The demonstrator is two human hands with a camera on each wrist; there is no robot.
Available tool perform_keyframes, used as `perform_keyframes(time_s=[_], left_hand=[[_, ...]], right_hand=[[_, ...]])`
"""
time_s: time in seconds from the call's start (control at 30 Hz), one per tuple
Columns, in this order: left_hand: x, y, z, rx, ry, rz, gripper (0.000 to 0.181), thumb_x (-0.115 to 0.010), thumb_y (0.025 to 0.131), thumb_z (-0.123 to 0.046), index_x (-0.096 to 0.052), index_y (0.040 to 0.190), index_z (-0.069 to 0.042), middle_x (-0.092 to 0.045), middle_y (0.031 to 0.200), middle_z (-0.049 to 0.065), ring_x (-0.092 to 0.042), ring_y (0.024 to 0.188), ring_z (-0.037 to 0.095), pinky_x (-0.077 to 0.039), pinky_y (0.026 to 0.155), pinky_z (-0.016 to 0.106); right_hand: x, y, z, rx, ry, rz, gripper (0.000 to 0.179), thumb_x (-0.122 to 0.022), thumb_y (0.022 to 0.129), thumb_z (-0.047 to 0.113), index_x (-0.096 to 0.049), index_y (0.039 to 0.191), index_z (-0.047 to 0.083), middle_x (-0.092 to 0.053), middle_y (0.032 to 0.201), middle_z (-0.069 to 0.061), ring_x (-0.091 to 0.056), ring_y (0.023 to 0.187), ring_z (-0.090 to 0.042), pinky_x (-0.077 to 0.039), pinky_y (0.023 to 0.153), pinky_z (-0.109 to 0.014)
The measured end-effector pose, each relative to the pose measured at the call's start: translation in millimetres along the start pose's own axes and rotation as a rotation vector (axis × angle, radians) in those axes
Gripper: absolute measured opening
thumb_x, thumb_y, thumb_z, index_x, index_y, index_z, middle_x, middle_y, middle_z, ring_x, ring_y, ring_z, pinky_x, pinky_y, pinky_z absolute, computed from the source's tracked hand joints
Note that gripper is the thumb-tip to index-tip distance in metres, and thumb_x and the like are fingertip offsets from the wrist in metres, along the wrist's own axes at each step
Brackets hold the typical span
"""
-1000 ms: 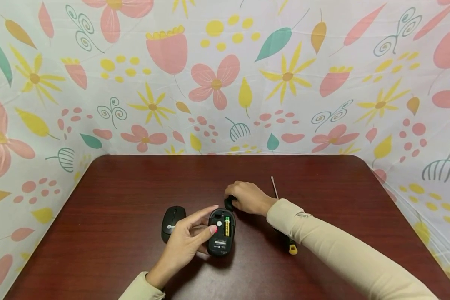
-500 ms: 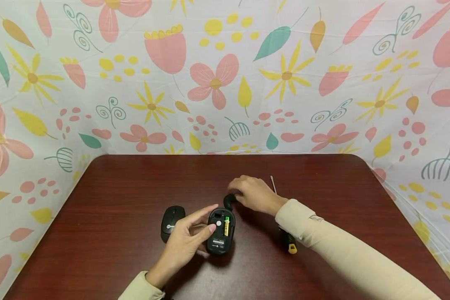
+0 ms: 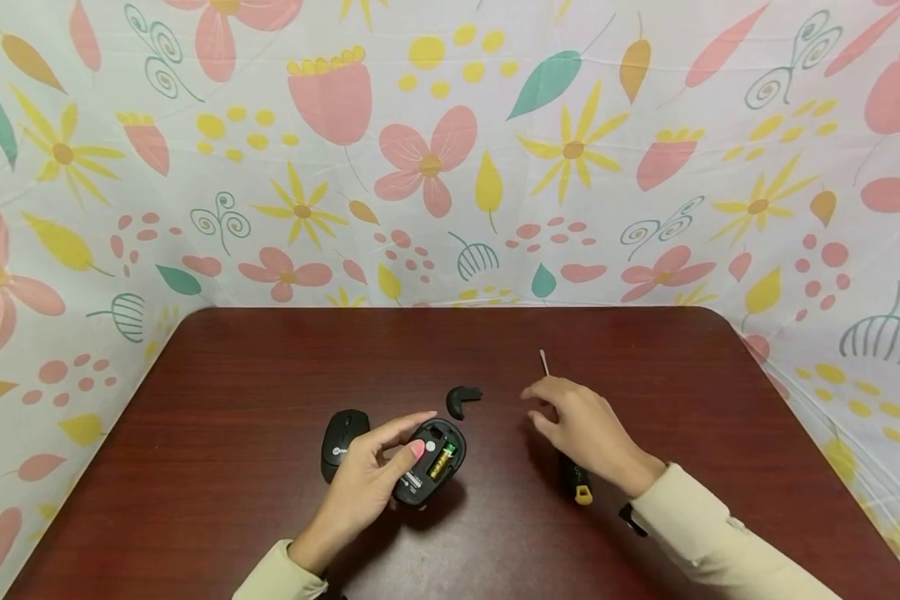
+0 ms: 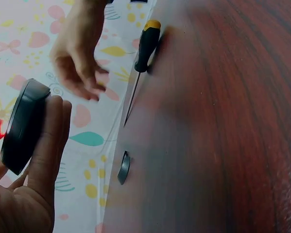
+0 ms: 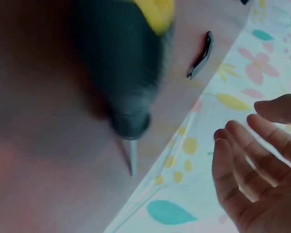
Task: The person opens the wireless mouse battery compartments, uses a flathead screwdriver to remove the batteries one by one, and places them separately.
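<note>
My left hand (image 3: 367,471) grips a black computer mouse (image 3: 412,483) with its underside facing up and tilted. Its battery bay is uncovered, and a green and gold battery (image 3: 442,460) lies inside. Beyond the mouse, a curved black cover (image 3: 461,402) rests on the table. My right hand (image 3: 585,425) hovers above a screwdriver (image 3: 576,483) with a black and yellow handle, holding nothing, its fingers loosely bent. In the right wrist view the screwdriver (image 5: 123,73) lies apart from the fingers (image 5: 242,160). The left wrist view shows the held mouse (image 4: 24,126) edge-on.
A second black mouse (image 3: 343,437) stands upright on the table just left of my left hand. The dark red wooden table (image 3: 285,358) ends at a flower-patterned cloth (image 3: 420,167) behind it and at both sides.
My right hand has let go of the curved cover and moved right, over the screwdriver. The cover stays on the table. The mouse in my left hand has tilted clockwise.
</note>
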State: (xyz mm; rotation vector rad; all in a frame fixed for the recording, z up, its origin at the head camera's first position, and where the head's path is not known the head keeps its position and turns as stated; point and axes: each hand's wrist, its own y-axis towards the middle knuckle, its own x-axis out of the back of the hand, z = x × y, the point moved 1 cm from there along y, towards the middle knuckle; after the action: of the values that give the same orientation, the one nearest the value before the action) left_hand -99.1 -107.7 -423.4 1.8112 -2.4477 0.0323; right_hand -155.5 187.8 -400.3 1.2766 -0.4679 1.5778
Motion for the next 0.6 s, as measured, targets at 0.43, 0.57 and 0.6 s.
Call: perform_keyframes(time_s=[0.43,0.57,0.6], left_hand=[[-3.8,-0.5,-1.1,0.072,-0.139,0.032,0.041,-0.059,0.109,-0.019,-0.058,0.149,-0.013,-0.060,0.138,0.030,-0.076,0.078,0.027,-0.065,0.055,0.051],[-5.3,-0.8,-0.6,0.072,-0.142,0.036,0.041,-0.058,0.109,-0.018,-0.058,0.149,-0.013,-0.060,0.138,0.030,-0.076,0.081,0.026,-0.065,0.056,0.052],[-5.8,-0.9,-0.6,0.072,-0.143,0.038,0.041,-0.058,0.109,-0.018,-0.058,0.149,-0.013,-0.061,0.138,0.030,-0.076,0.081,0.026,-0.065,0.056,0.052]], right_hand=[[1.4,-53.1,-14.3,-0.292,-0.006,-0.025,0.024,-0.085,0.085,0.010,-0.076,0.106,0.010,-0.074,0.100,-0.004,-0.067,0.078,-0.017,-0.053,0.057,-0.037],[-5.1,-54.0,-18.2,-0.320,-0.017,-0.018,0.025,-0.086,0.084,0.012,-0.076,0.107,0.009,-0.074,0.101,-0.006,-0.069,0.079,-0.023,-0.054,0.057,-0.043],[-6.3,-53.7,-19.3,-0.325,-0.017,-0.021,0.026,-0.086,0.083,0.013,-0.076,0.107,0.008,-0.074,0.102,-0.007,-0.070,0.081,-0.026,-0.056,0.058,-0.045]])
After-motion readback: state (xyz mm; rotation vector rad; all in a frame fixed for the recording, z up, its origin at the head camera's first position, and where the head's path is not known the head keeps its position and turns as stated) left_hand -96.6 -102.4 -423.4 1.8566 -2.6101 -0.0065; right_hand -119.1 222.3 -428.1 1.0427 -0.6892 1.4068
